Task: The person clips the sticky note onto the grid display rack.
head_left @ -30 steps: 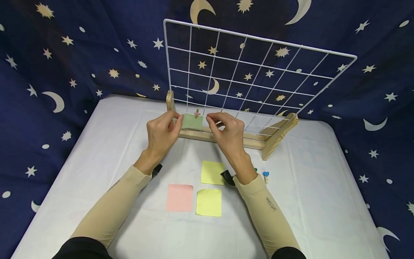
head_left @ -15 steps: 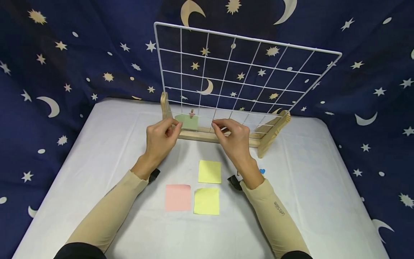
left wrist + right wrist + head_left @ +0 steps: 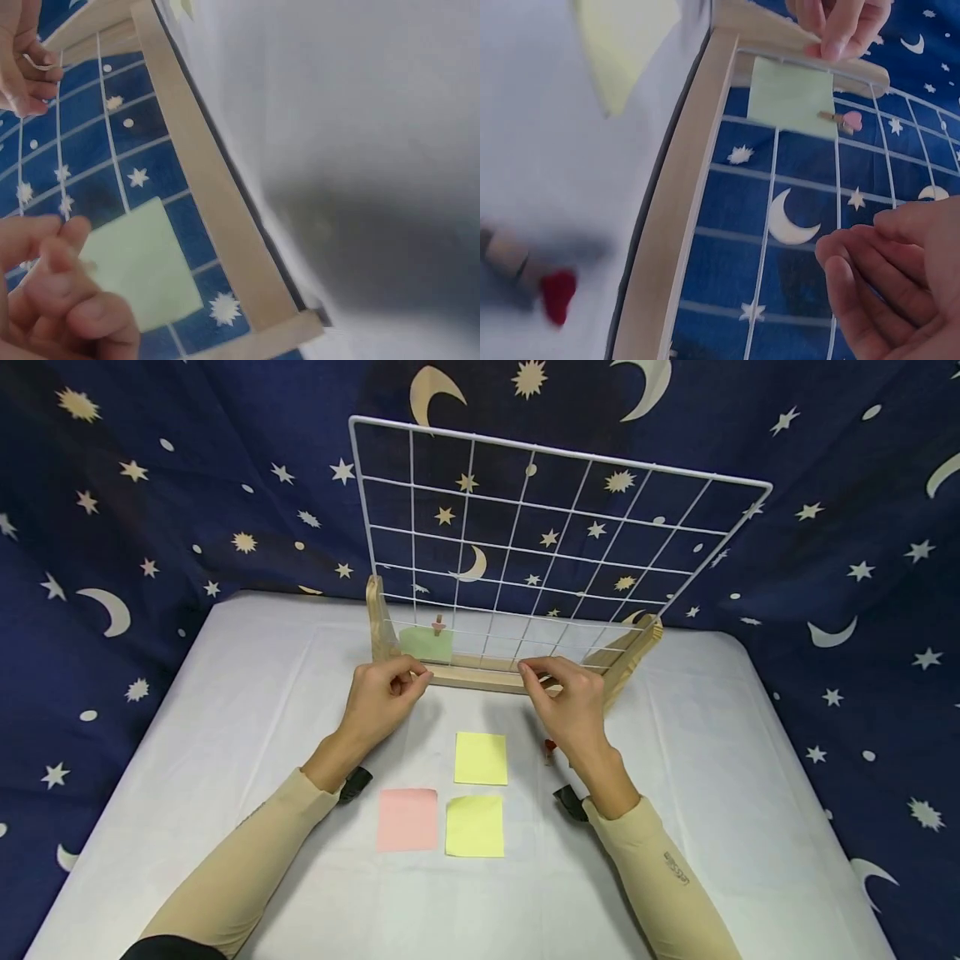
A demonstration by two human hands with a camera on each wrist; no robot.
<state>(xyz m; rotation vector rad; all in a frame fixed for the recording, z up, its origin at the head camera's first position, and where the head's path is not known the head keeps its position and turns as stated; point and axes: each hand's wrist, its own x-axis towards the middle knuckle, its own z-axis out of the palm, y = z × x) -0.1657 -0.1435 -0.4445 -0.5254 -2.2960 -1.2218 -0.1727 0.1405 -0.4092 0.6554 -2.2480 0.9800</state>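
A green sticky note [image 3: 426, 644] hangs at the lower left of a white wire grid [image 3: 558, 445], held by a small clothespin with a pink heart [image 3: 852, 121]. Just in front of the note is my left hand [image 3: 384, 693], its fingers loosely bent and apart from the paper. My right hand [image 3: 570, 697] hovers before the lower right part of the grid. Its fingers curve loosely, and the right wrist view shows nothing in them. Under the right wrist, partly hidden, lies a clothespin with a red heart [image 3: 558, 297].
Two yellow sticky notes, one farther back [image 3: 481, 758] and one nearer [image 3: 475, 827], lie on the white table [image 3: 315, 893]. Left of the nearer one is a pink sticky note [image 3: 407, 820]. A wooden stand [image 3: 480, 677] carries the grid, with a starry cloth [image 3: 225, 468] behind.
Both hands have drawn back from the grid toward the table's front, and the right hand has also moved right. The green note stays clipped on the grid. The whole view has shifted slightly.
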